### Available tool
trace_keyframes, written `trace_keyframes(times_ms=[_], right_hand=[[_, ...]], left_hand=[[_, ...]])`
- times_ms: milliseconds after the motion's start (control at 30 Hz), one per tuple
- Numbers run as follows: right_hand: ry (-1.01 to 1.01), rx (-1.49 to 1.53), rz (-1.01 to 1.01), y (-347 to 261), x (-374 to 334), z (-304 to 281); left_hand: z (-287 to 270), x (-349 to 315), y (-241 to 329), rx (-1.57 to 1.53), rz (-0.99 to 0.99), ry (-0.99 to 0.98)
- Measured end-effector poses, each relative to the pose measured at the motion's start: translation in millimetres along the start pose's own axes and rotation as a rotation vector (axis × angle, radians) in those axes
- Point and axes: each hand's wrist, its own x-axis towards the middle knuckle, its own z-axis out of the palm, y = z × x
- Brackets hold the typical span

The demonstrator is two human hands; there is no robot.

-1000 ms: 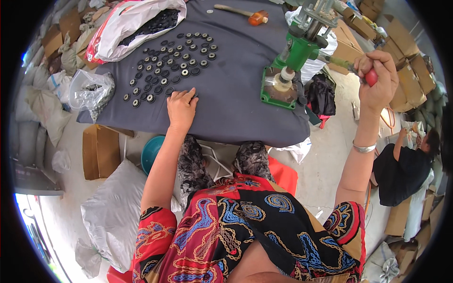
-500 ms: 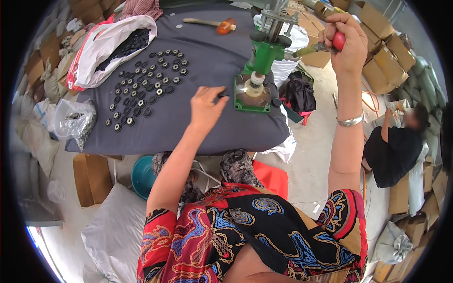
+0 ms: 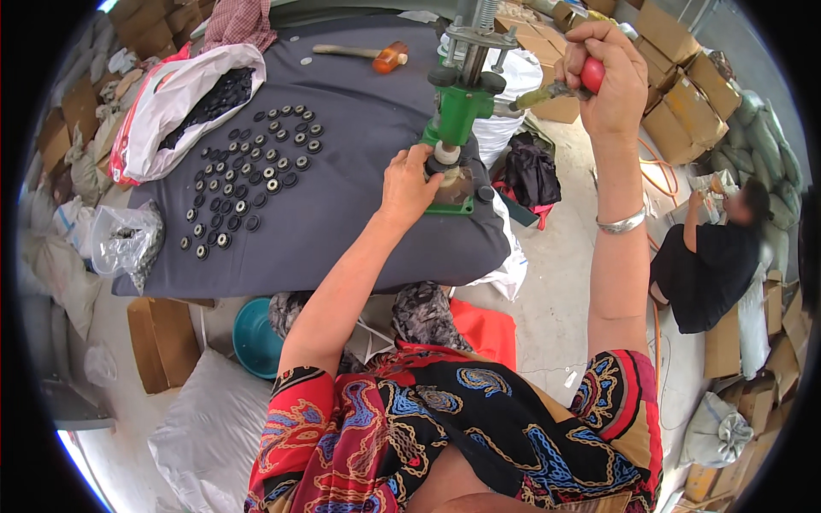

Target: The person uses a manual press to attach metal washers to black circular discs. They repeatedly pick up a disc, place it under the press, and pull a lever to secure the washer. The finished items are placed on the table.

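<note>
The table (image 3: pixel 359 171) is covered in matt grey cloth, smooth and slightly sagging at its edge. The press (image 3: pixel 462 111) is painted green metal with a bare steel spring and rods on top; its lever ends in a glossy red knob (image 3: pixel 592 75) inside the right hand (image 3: pixel 603 77). The small black rings (image 3: pixel 248 179) look dull, some with pale shiny centres. The bag (image 3: pixel 184 103) beside them is thin, glossy white plastic. The hammer (image 3: pixel 363 55) has a wooden handle. The bracelet (image 3: pixel 622 224) is polished metal.
</note>
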Motion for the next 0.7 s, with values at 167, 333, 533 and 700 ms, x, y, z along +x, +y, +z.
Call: trace_keyframes(times_ms=[167,333,533,700], right_hand=[[0.005,0.003,0.038,-2.5,0.1,0.7],[0.027,0.001,0.041,-1.8,-2.0,0.6],[0.023,-0.004,0.004,-2.9,-11.6,3.3],[0.074,-0.027,-0.008,-6.5,-48.5,13.1]], left_hand=[[9.5,4.6,-1.3,-0.005,-0.037,-0.020],[9.3,8.1,9.0,0.006,-0.094,-0.032],[15.9,10.7,5.9,-0.060,-0.183,-0.028],[21.0,8.2,0.9,-0.088,-0.208,-0.038]])
